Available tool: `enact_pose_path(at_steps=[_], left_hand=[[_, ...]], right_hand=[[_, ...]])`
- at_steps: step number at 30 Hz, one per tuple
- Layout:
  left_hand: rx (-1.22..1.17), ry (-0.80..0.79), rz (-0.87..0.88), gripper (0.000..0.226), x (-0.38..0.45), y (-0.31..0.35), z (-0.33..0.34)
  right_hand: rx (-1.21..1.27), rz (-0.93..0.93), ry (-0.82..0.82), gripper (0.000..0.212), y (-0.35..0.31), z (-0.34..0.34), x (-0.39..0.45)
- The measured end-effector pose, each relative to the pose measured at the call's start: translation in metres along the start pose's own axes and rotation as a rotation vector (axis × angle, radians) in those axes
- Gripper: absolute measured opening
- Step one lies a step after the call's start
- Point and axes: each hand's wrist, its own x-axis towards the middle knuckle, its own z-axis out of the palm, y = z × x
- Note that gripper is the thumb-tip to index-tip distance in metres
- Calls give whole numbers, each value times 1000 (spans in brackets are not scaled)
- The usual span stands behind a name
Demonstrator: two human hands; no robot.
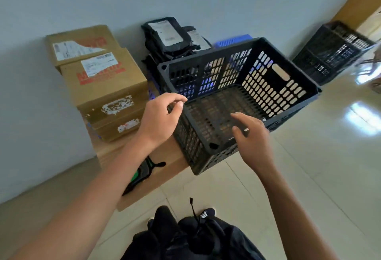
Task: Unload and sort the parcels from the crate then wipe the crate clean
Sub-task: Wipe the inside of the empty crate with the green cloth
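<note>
item: crate [274,86], black plastic, slotted walls and slotted floor, handle cut-out in the far end wall. location: on a low wooden worktop [165,169] beside the wall, its near corner jutting past the worktop edge over the tiled floor [309,167]. it sits slightly tilted toward the viewer. contents: none visible; the floor of the crate shows bare through to its slots.

item: cardboard boxes [103,82], brown, labelled, stacked at the left end of the worktop against the wall. item: black parcel bags [167,35], with white labels, piled behind the crate on what looks like a blue basket [233,40].

progress, as judged: unloading looks finished, and the sorting appears done into boxes on one side and bags on the other. wiping is left; no cloth can be seen in either hand or near the crate.

left hand [160,119]: over the crate's near-left rim, fingers loosely curled, thumb and forefinger close together, holding nothing that can be made out. right hand [251,134]: over the near rim, fingers relaxed and spread, holding nothing.

other: a second black crate [332,51] on the floor far right; a black and green tool [142,173] on the worktop under the left forearm.
</note>
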Motion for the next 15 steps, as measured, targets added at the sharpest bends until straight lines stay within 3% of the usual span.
enact_pose_path(at_steps=[6,15], left_hand=[[94,-127,21,20,57,30,31],[241,-318,-33,44,115,28,94]], right_hand=[[-211,192,-12,43,51,-24,17],[-24,347,115,28,90,-25,49]])
